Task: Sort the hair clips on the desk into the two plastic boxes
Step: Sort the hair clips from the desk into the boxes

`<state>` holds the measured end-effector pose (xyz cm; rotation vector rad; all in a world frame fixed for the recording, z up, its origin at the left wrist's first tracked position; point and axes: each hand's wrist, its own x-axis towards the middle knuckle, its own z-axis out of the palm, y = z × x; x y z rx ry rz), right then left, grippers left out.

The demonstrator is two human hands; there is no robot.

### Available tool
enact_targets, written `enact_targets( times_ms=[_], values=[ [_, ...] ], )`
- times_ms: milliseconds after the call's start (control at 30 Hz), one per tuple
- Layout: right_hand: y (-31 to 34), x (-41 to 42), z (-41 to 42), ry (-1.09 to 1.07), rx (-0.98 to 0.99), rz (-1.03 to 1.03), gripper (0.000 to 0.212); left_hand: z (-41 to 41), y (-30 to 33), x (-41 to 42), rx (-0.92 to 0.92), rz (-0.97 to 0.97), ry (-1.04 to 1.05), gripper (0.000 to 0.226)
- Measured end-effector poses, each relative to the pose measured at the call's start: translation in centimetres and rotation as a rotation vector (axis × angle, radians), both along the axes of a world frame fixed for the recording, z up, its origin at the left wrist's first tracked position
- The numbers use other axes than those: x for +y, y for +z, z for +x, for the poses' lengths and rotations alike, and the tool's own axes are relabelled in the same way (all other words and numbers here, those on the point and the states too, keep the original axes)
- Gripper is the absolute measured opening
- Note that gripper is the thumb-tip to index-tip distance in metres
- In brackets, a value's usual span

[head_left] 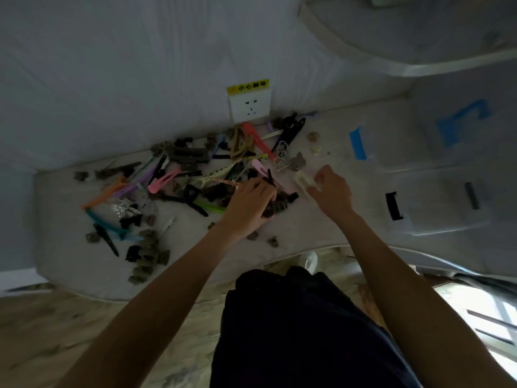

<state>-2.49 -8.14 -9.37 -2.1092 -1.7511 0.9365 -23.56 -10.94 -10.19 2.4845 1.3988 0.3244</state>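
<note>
A pile of several hair clips (179, 175) in many colours and sizes covers the white desk (70, 264). My left hand (250, 207) rests at the pile's right side, fingers closed around dark claw clips (277, 207). My right hand (331, 189) pinches a cream-white clip (303, 179) just above the desk. Two clear plastic boxes stand to the right: the near box (444, 203) has black tape marks, the far box (397, 135) has blue tape marks.
A wall socket (249, 107) with a yellow warning label sits on the wall behind the pile. Small brown claw clips (148, 259) lie scattered near the desk's front-left edge. My dark trousers and the wooden floor show below the desk.
</note>
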Motion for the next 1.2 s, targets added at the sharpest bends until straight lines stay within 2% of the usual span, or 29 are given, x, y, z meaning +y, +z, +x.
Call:
enact_targets(
  times_ms=[67,200,300,400,500,567,700,767,867,933,1000,1133,1200],
  values=[
    [0.9,-0.7,1.1,-0.006,0.022,0.005,0.029,0.3,0.4,0.0,-0.127,0.004,0.083,0.035],
    [3.3,-1.8,2.9,0.004,0.136,0.045,0.035,1.9,3.4,0.6,-0.552,-0.093,0.42,0.037],
    [5.7,-1.8,5.6,-0.042,0.248,0.109,0.035,5.0,6.1,2.6,-0.808,-0.131,0.559,0.025],
    [7.5,-1.2,9.5,-0.181,0.313,0.184,0.035,10.0,7.6,5.1,-0.851,-0.207,0.54,0.013],
    [8.3,0.5,13.2,-0.331,0.377,0.258,0.034,15.9,8.4,7.7,-0.881,-0.38,0.496,0.015],
    [8.4,1.8,14.9,-0.364,0.371,0.277,0.037,18.7,8.2,9.0,-0.78,-0.44,0.476,0.023],
    [7.7,3.7,17.3,-0.329,0.321,0.287,0.035,21.9,8.0,10.5,-0.55,-0.416,0.468,0.03],
    [7.1,4.4,18.0,-0.305,0.317,0.288,0.034,22.6,8.3,11.3,-0.545,-0.405,0.501,0.027],
    [6.7,5.0,18.6,-0.302,0.321,0.297,0.034,24.0,9.5,12.0,-0.633,-0.357,0.514,0.022],
    [6.6,5.3,18.8,-0.288,0.316,0.319,0.034,24.8,9.6,12.1,-0.565,-0.281,0.473,0.027],
    [6.6,5.4,18.9,-0.267,0.305,0.336,0.033,25.2,8.8,12.0,-0.396,-0.236,0.433,0.038],
    [6.0,6.0,19.2,-0.235,0.232,0.321,0.036,24.7,6.3,12.3,0.221,-0.049,0.245,0.052],
    [5.7,6.3,19.1,-0.179,0.176,0.296,0.037,24.6,5.7,12.5,0.375,-0.043,0.192,0.055]
  ],
)
